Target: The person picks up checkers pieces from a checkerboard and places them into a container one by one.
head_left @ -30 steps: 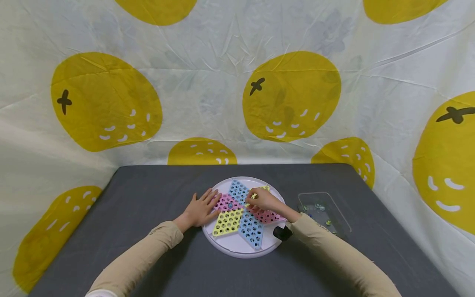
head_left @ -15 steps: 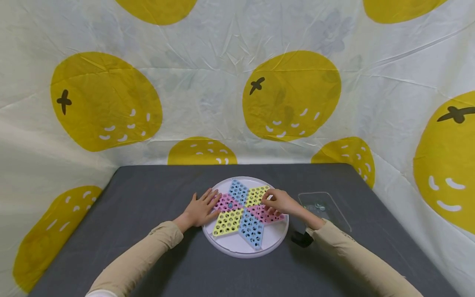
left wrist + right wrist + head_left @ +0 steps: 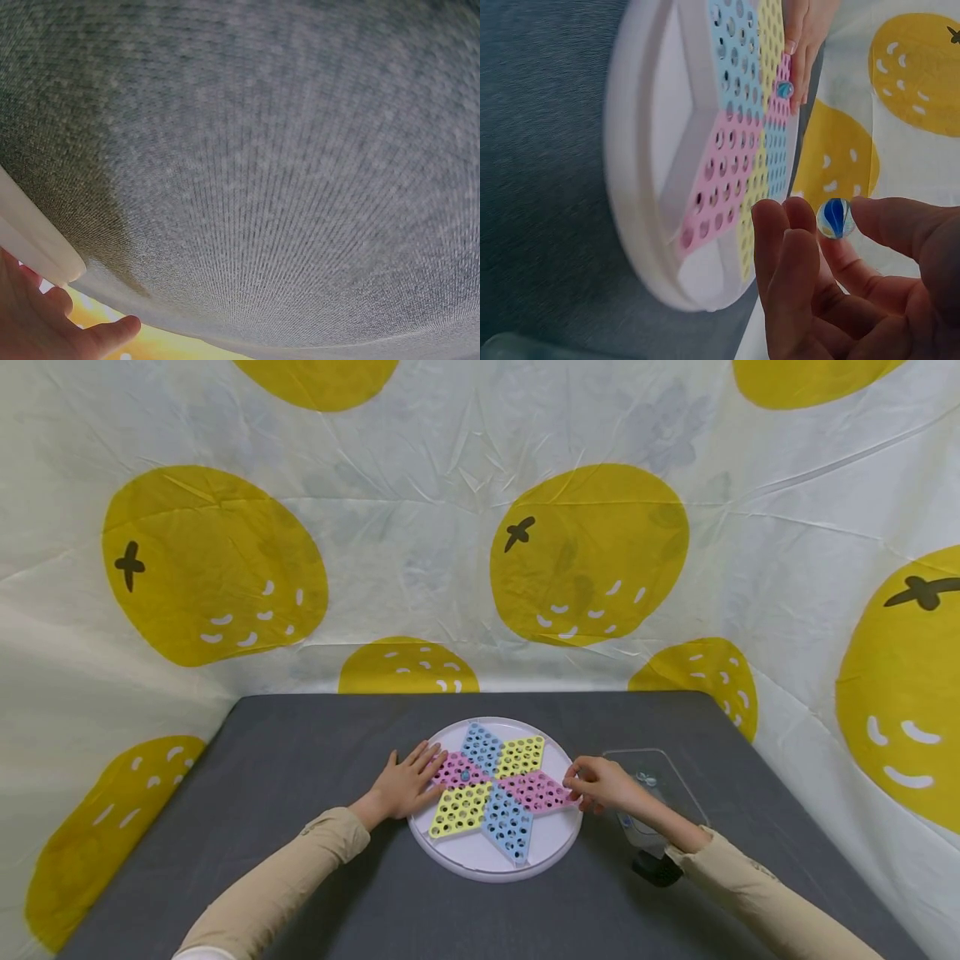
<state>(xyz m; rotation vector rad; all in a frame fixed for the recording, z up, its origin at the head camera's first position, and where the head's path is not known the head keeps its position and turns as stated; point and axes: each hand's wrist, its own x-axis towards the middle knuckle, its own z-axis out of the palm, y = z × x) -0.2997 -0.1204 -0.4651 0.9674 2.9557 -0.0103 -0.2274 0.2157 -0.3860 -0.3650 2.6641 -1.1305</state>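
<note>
A round white Chinese checkers board [image 3: 551, 839] lies on the table, its star of pink, yellow and blue sections full of holes. My left hand [image 3: 407, 782] rests on the board's left side with fingers spread, close to a blue-green marble [image 3: 465, 775] on the left pink section. Just off the right rim is my right hand [image 3: 607, 785]. In the right wrist view, its thumb and a finger pinch a clear marble [image 3: 835, 218] with a blue swirl. The left wrist view shows only part of the left hand [image 3: 67, 322] at the board's edge.
To the right stands a clear plastic box [image 3: 693, 797] with several marbles in it, partly hidden behind my right hand and forearm. The table [image 3: 337, 910] has a dark grey cover. A white curtain [image 3: 420, 568] with yellow fruit prints hangs behind it.
My right hand has moved right, from over the upper yellow section and across the right pink section to beyond the board's rim. The left hand has stayed in place.
</note>
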